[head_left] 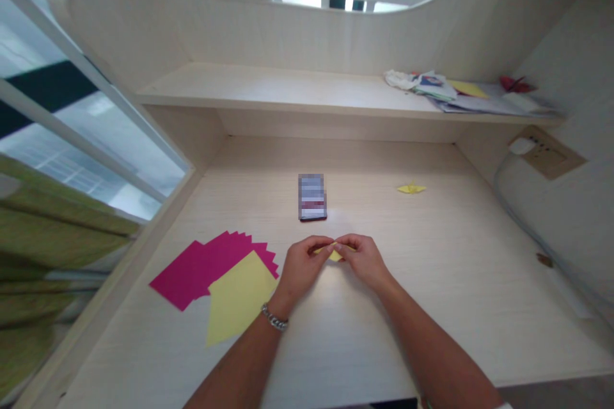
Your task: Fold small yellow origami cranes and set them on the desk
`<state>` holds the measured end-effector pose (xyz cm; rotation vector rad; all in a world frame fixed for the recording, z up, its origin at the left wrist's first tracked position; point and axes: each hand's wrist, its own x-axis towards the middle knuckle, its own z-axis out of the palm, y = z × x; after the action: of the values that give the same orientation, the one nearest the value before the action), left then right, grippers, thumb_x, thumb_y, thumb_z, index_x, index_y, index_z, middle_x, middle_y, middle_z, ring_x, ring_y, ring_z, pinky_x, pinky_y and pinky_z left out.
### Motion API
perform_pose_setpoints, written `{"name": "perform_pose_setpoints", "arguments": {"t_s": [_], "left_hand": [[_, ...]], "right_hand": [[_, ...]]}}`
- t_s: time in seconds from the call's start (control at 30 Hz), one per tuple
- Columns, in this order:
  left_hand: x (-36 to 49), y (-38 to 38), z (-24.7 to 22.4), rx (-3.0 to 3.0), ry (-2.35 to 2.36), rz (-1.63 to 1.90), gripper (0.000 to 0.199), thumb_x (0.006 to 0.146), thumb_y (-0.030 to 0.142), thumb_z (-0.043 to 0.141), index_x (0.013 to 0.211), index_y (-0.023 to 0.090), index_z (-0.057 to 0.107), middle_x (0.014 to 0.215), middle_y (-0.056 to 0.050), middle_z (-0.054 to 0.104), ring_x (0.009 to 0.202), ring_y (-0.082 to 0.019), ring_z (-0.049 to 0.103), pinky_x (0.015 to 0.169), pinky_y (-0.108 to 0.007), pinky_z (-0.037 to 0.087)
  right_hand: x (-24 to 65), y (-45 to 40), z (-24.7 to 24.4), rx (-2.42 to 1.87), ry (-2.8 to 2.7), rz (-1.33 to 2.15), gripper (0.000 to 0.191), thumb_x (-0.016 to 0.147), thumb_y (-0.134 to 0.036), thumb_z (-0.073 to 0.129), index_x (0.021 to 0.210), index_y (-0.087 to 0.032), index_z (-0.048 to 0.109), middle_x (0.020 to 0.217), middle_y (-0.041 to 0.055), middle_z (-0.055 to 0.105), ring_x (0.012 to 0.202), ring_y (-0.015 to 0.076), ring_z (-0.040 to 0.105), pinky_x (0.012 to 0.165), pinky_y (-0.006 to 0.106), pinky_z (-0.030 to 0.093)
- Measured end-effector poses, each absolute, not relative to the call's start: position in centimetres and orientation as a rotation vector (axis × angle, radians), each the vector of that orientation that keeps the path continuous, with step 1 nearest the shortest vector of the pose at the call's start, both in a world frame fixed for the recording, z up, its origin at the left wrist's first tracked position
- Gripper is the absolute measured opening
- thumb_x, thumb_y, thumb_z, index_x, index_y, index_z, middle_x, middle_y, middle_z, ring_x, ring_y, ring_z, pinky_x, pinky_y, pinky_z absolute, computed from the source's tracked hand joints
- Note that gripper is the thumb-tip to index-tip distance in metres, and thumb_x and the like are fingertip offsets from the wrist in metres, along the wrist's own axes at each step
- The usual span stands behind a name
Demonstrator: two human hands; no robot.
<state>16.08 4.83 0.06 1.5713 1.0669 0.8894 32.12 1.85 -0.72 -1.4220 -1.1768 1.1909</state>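
Observation:
A small piece of folded yellow paper point(334, 256) is pinched between my two hands, just above the middle of the desk. My left hand point(306, 263) grips its left side, and a chain bracelet circles that wrist. My right hand point(363, 259) closes on the right side, thumb tips nearly meeting. Most of the paper is hidden behind my fingers. Beyond my hands lies a phone point(312, 197) with its screen lit and blurred. Farther right rests a small folded yellow paper figure point(411, 188).
Fanned magenta paper squares point(192, 275) and a yellow sheet point(240, 307) lie left of my left forearm. Papers point(460, 99) are piled on the shelf point(268, 86) at the back. On the right wall, a white plug and cable point(518, 220) hang from a socket point(551, 153).

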Motion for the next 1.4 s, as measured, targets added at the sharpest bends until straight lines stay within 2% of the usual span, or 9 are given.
{"name": "perform_pose_setpoints", "arguments": {"t_s": [0.33,0.57,0.83,1.03,1.2,1.33,1.4], "left_hand": [[15.8,5.1,-0.4,1.434,1.0,0.818,0.017,0.073,0.028,0.067,0.085,0.015,0.07,0.082,-0.007,0.072,0.075,-0.018,0.066,0.07,-0.029,0.052],[15.9,5.1,-0.2,1.443,1.015,0.866,0.008,0.07,0.016,0.065,0.077,0.016,0.069,0.076,-0.003,0.07,0.071,-0.015,0.063,0.067,-0.025,0.05],[15.7,4.7,0.4,1.6,0.99,0.88,0.008,0.075,0.02,0.063,0.079,0.017,0.07,0.08,-0.004,0.07,0.074,-0.015,0.064,0.072,-0.026,0.051],[15.6,4.8,0.3,1.563,0.96,0.861,0.011,0.075,0.023,0.065,0.082,0.016,0.068,0.08,-0.005,0.07,0.074,-0.016,0.064,0.069,-0.026,0.051],[15.7,4.9,-0.1,1.516,0.941,0.859,0.012,0.076,0.025,0.064,0.082,0.015,0.066,0.079,-0.005,0.068,0.073,-0.015,0.062,0.068,-0.026,0.05],[15.9,4.9,-0.5,1.459,0.918,0.873,0.011,0.075,0.022,0.065,0.084,0.015,0.064,0.078,-0.004,0.066,0.072,-0.014,0.061,0.068,-0.025,0.049],[16.0,5.0,-0.6,1.428,0.919,0.886,0.011,0.073,0.02,0.066,0.082,0.015,0.064,0.076,-0.003,0.066,0.07,-0.013,0.061,0.066,-0.024,0.049]], "right_hand": [[32.3,1.8,-0.1,-1.394,-1.067,1.295,0.022,0.064,-0.029,0.072,0.079,-0.014,0.074,0.069,0.0059,0.07,0.059,0.0146,0.061,0.056,0.027,0.051],[32.4,1.5,0.3,-1.291,-0.967,1.38,0.02,0.057,-0.026,0.078,0.074,-0.015,0.074,0.064,0.0041,0.068,0.057,0.0139,0.06,0.054,0.027,0.052],[32.7,1.5,0.5,-1.264,-0.975,1.447,0.022,0.065,-0.033,0.073,0.079,-0.015,0.073,0.071,0.0043,0.069,0.062,0.0138,0.061,0.058,0.027,0.052],[32.9,1.6,0.1,-1.332,-1.098,1.361,0.019,0.067,-0.03,0.07,0.079,-0.015,0.073,0.07,0.0041,0.069,0.062,0.0141,0.061,0.061,0.029,0.05],[32.8,1.4,-0.1,-1.378,-1.244,1.238,0.015,0.071,-0.025,0.065,0.082,-0.016,0.071,0.077,0.0051,0.07,0.07,0.0156,0.062,0.066,0.029,0.048],[32.7,1.3,0.3,-1.335,-1.227,1.235,0.021,0.069,-0.02,0.066,0.09,-0.017,0.064,0.069,0.0008,0.066,0.062,0.0129,0.059,0.06,0.025,0.045],[32.6,1.4,0.4,-1.321,-1.192,1.234,0.018,0.068,-0.019,0.067,0.085,-0.017,0.061,0.064,-0.0015,0.063,0.058,0.0113,0.057,0.055,0.023,0.042]]}}
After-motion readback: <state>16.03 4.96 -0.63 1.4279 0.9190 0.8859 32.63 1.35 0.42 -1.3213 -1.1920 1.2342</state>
